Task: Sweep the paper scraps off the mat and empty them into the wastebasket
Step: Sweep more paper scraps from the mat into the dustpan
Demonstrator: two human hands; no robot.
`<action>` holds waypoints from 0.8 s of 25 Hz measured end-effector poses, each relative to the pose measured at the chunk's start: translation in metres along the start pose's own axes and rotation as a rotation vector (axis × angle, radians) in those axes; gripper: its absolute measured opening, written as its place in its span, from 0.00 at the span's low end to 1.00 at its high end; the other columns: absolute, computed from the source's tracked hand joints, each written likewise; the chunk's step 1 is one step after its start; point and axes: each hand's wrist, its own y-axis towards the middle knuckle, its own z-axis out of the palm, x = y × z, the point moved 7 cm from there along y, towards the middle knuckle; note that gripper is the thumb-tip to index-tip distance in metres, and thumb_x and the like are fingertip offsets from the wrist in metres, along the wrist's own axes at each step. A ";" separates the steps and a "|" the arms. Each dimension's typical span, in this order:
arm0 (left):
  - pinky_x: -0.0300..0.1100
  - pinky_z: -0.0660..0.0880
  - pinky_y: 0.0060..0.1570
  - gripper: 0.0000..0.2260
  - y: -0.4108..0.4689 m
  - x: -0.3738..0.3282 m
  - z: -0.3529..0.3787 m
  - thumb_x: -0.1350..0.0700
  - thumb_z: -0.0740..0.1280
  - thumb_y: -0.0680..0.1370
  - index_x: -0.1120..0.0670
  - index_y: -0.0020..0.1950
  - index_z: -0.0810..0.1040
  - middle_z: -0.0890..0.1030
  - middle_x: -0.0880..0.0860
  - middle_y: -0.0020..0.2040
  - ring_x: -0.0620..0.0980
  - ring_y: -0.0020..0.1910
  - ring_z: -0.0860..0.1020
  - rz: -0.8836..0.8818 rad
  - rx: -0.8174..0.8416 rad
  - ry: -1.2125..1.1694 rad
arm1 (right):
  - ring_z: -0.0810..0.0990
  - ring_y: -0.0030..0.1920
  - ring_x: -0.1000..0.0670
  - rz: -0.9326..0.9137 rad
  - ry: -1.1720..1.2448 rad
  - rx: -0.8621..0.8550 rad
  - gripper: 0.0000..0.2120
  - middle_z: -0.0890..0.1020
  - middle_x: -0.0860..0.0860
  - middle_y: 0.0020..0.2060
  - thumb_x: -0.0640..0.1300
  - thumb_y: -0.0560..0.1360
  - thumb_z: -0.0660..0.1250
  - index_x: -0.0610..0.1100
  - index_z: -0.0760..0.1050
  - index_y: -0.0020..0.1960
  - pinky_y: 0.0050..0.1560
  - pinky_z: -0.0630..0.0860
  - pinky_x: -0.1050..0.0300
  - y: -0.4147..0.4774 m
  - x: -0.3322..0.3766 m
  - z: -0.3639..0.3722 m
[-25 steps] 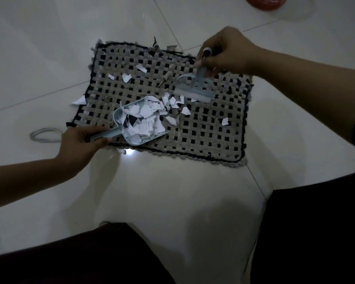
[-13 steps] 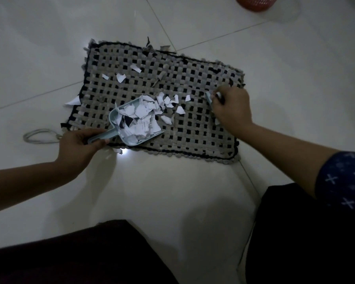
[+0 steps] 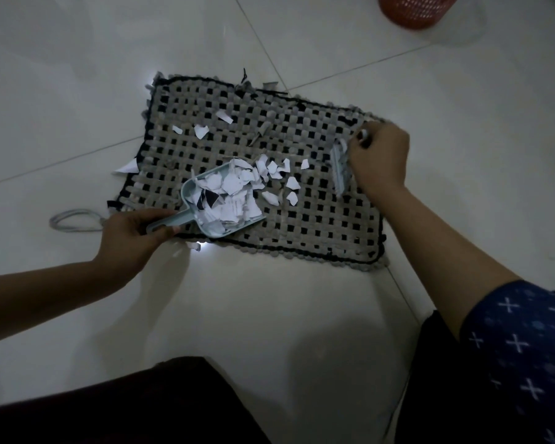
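On the tiled floor (image 3: 269, 315) lies a woven mat (image 3: 318, 219). The left hand (image 3: 132, 238) is clamped on the handle of a dustpan (image 3: 220, 203) heaped with paper scraps (image 3: 279, 169), at the mat's near edge. The right hand (image 3: 380, 158) grips a small brush (image 3: 340, 168) at the mat's right side. The red wastebasket (image 3: 414, 9) stands well apart, beyond the mat's far corner.

Left hand (image 3: 127, 237) grips dustpan (image 3: 220, 203) full of paper scraps (image 3: 277, 174) on woven mat (image 3: 318, 219); right hand (image 3: 378, 161) holds small brush (image 3: 339, 166) right; red wastebasket (image 3: 412, 9) far right.
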 end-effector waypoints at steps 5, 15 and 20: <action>0.25 0.75 0.41 0.15 0.001 -0.002 -0.001 0.65 0.73 0.70 0.60 0.55 0.80 0.81 0.36 0.35 0.33 0.37 0.80 -0.002 -0.008 0.003 | 0.58 0.24 0.55 -0.153 0.003 0.128 0.18 0.62 0.49 0.22 0.35 0.76 0.60 0.40 0.61 0.28 0.28 0.56 0.61 -0.018 0.048 0.048; 0.24 0.73 0.37 0.13 0.001 -0.012 -0.003 0.64 0.73 0.69 0.59 0.54 0.81 0.81 0.35 0.32 0.32 0.35 0.79 0.024 -0.033 0.034 | 0.62 0.25 0.56 -0.243 0.079 0.233 0.15 0.64 0.51 0.23 0.38 0.77 0.62 0.39 0.67 0.32 0.27 0.58 0.61 -0.043 0.097 0.076; 0.27 0.75 0.39 0.13 0.003 -0.009 -0.014 0.64 0.73 0.69 0.58 0.52 0.82 0.83 0.37 0.34 0.37 0.36 0.80 0.018 -0.070 0.022 | 0.62 0.24 0.53 -0.142 0.217 0.180 0.16 0.70 0.44 0.23 0.38 0.76 0.63 0.35 0.69 0.30 0.28 0.61 0.61 -0.022 0.087 0.063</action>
